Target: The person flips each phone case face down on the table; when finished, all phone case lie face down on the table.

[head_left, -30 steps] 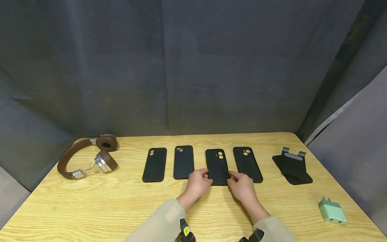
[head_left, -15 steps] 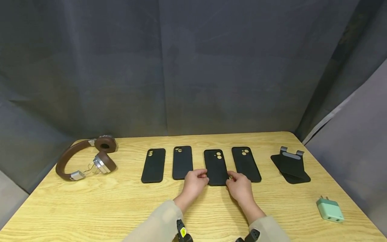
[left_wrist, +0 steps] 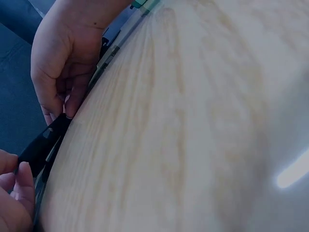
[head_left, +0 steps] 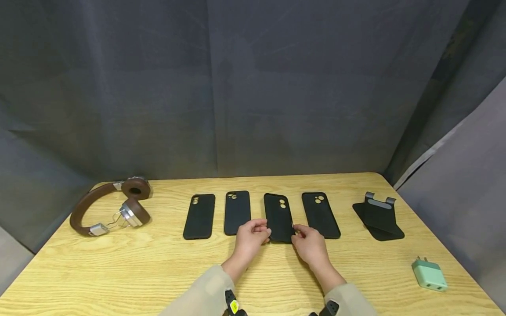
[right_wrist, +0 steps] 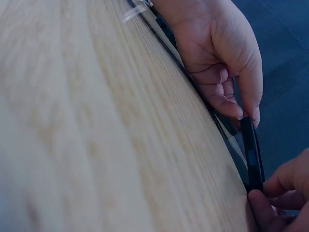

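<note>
Both hands hold a black phone case (head_left: 278, 218) with two round camera holes, the third from left in a row of similar cases. My left hand (head_left: 249, 240) pinches its lower left edge with thumb and fingers. At the lower right edge, my right hand (head_left: 311, 246) pinches it between thumb and index finger. In the left wrist view the case (left_wrist: 41, 147) spans the gap between the two hands, slightly tilted. From the right wrist it appears edge-on (right_wrist: 253, 154), with fingertips at both ends.
Black phone cases (head_left: 199, 217) (head_left: 237, 212) lie to the left, and another case (head_left: 322, 215) lies right of the held one. Brown headphones (head_left: 92, 199) rest at far left. A black folding stand (head_left: 379, 217) and a green plug charger (head_left: 430, 275) sit on the right of the wooden table (head_left: 118, 272).
The held case has shifted slightly left and tilted, its far end rising a little. Both hands moved with it, the left hand's fingers curling more. The other things stay put.
</note>
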